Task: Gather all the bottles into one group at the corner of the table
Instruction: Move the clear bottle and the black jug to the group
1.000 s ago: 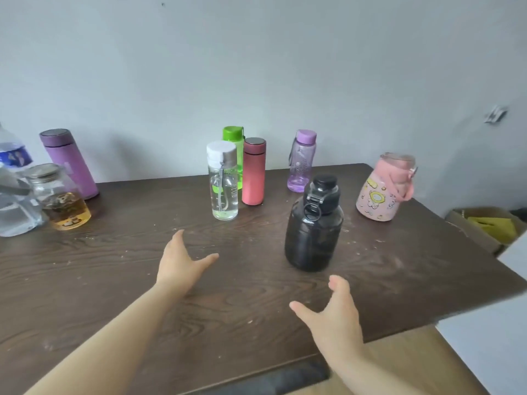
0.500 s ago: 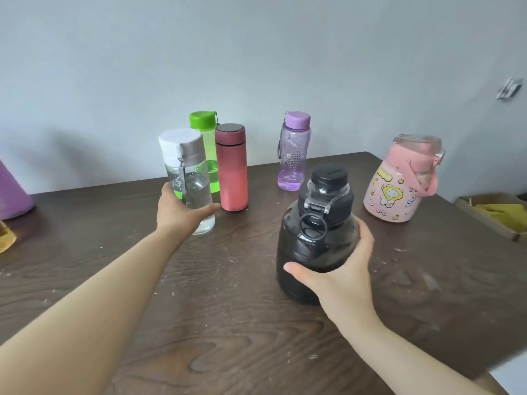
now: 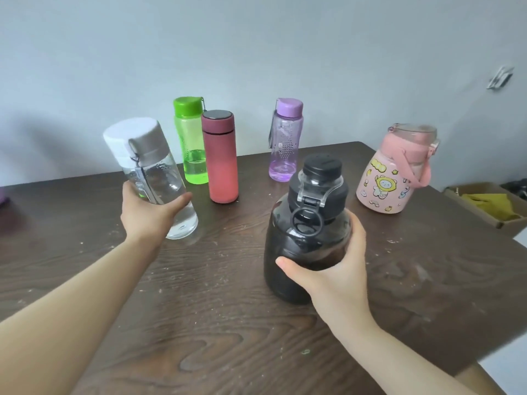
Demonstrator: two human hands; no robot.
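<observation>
I count six bottles on the table (image 3: 199,323). My left hand (image 3: 145,212) has its fingers wrapped round the tilted clear bottle (image 3: 154,178); beyond them stand the green bottle (image 3: 189,141), red flask (image 3: 219,158) and purple bottle (image 3: 286,141). My right hand (image 3: 333,269) clasps the black jug (image 3: 305,238), with the pink jug (image 3: 396,169) past its fingertips.

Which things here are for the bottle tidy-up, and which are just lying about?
For the job: clear bottle in the left hand, black bottle in the right hand, green bottle, red bottle, purple bottle, pink bottle, table.

Just lying about: cardboard box.
</observation>
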